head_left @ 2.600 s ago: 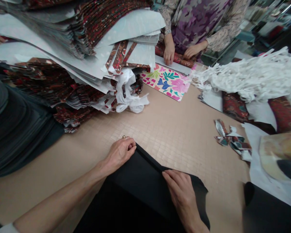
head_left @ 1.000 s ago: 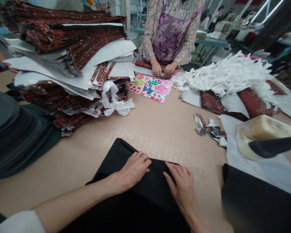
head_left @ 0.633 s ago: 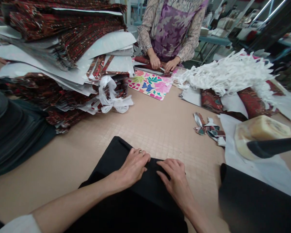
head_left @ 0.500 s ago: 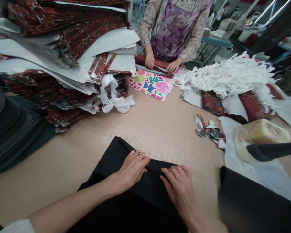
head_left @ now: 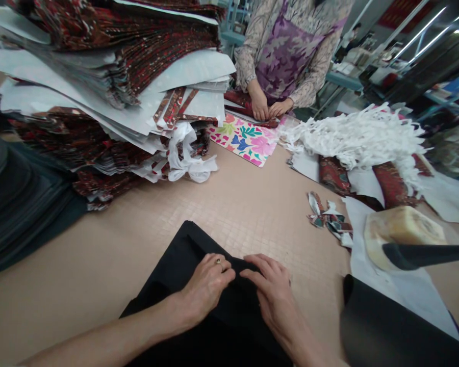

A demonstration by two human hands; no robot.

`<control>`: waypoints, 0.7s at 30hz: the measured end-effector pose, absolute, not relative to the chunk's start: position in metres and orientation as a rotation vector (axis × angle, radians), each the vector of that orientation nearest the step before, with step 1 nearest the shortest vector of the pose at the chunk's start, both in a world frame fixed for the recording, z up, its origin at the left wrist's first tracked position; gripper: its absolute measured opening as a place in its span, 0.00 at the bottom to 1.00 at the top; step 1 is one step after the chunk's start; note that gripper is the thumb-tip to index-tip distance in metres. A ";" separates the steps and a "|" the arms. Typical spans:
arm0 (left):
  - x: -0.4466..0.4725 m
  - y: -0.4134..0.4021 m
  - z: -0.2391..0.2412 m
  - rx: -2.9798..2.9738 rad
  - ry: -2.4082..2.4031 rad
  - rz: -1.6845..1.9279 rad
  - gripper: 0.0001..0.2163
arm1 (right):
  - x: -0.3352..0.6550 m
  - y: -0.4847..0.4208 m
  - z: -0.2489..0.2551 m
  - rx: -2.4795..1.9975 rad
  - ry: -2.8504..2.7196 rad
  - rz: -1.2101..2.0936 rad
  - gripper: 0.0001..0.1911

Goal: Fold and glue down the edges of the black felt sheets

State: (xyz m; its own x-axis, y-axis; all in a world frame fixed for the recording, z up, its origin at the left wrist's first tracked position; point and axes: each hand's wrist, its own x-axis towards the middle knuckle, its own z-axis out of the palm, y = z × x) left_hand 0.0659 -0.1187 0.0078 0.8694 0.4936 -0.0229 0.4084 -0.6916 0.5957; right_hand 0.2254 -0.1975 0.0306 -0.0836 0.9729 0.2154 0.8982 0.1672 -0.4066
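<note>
A black fabric piece (head_left: 183, 250) lies on the tan table (head_left: 252, 214) right in front of me, its far edge folded over. My left hand (head_left: 206, 285), with a ring on one finger, rests on that fold with the fingers curled, pinching the cloth. My right hand (head_left: 273, 298) lies just to its right on the same fold, fingers bent and pressing the black fabric down. The fingertips of both hands nearly meet.
A tall stack of red patterned fabric and white sheets (head_left: 110, 86) fills the far left, with dark stacked pieces (head_left: 19, 204) at the left. Across the table a person (head_left: 286, 56) handles red cloth by a floral sheet (head_left: 245, 140). White strips (head_left: 355, 135), scraps (head_left: 329, 216), a yellowish block (head_left: 401, 232) and black fabric (head_left: 390, 331) lie right.
My hands have slid together along the folded edge of the black fabric, the left hand moving in from the far left end. The person opposite keeps working the red cloth.
</note>
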 end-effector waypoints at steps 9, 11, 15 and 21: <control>0.049 -0.123 0.011 2.376 0.519 0.195 0.08 | 0.240 -0.187 0.025 -1.988 -2.133 0.124 0.21; 0.048 -0.122 0.017 2.341 0.489 0.163 0.08 | 0.232 -0.184 0.035 -1.898 -2.107 0.337 0.26; 0.047 -0.118 0.026 2.309 0.468 0.075 0.09 | 0.219 -0.182 0.042 -1.852 -2.250 0.566 0.26; 0.044 -0.113 0.029 2.367 0.330 -0.089 0.16 | 0.279 -0.211 0.040 -2.145 -2.326 0.027 0.14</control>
State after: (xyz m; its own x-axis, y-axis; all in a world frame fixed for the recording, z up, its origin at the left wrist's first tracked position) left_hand 0.0440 -0.1135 0.0292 0.9645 0.2114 -0.1580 0.2622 -0.6987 0.6657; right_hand 0.2788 -0.2108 0.0400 -0.0810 0.9963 -0.0281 0.9967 0.0811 0.0030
